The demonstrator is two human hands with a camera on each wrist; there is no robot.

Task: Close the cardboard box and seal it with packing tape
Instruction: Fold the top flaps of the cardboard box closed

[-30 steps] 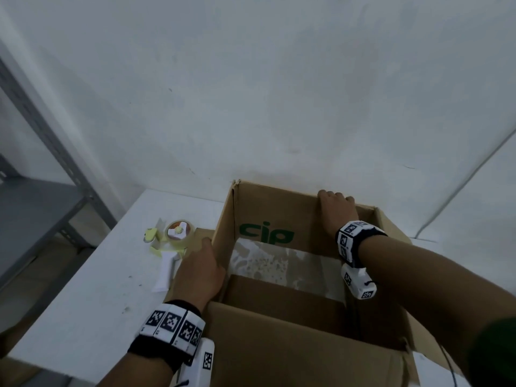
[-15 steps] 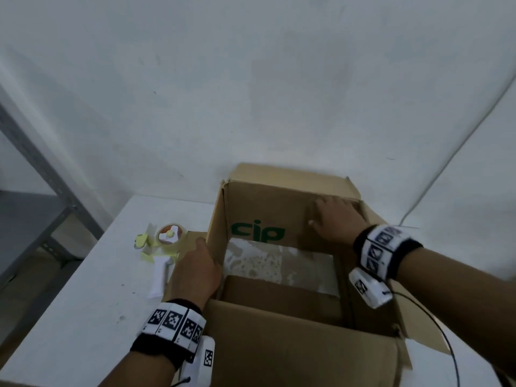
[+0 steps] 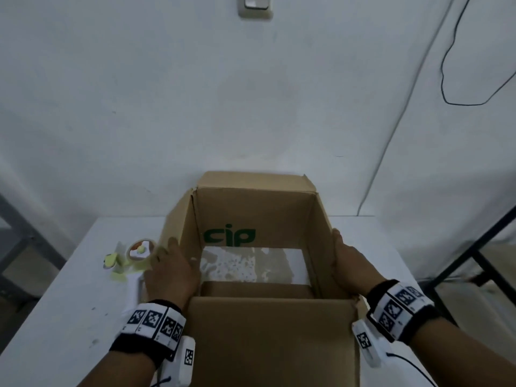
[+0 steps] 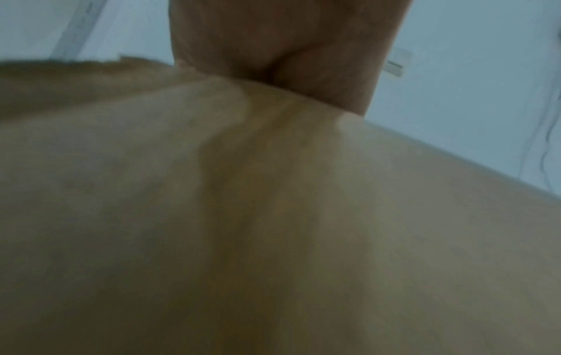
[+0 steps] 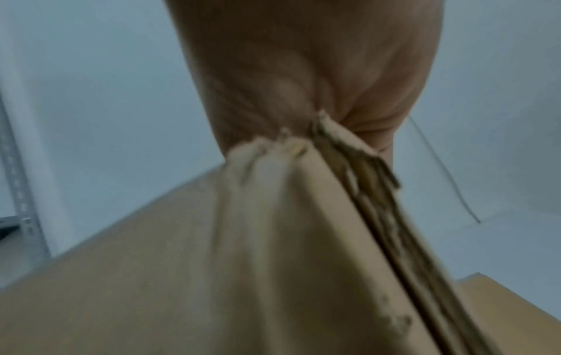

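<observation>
The open cardboard box (image 3: 279,331) with green "cip" lettering on its far inner wall stands on the white table (image 3: 69,317). My left hand (image 3: 173,269) grips the left side flap (image 4: 273,216), thumb at the inner side and fingers outside. On the opposite side my right hand (image 3: 349,263) holds the right side flap (image 5: 273,240), whose torn edge runs into the palm. The near flap lies towards me and the far flap (image 3: 251,178) stands behind the box. A tape dispenser (image 3: 136,252) with a white handle lies on the table just left of my left hand.
The box stands close to a white wall with a switch plate (image 3: 255,7) and a hanging black cable (image 3: 446,79). A grey metal shelf frame (image 3: 16,236) is at the left, a dark frame (image 3: 474,252) at the right. Bare tabletop lies front left.
My right hand has left the far wall of the box and come back to the right side flap. The left hand stays at the left flap. The view has tilted upward.
</observation>
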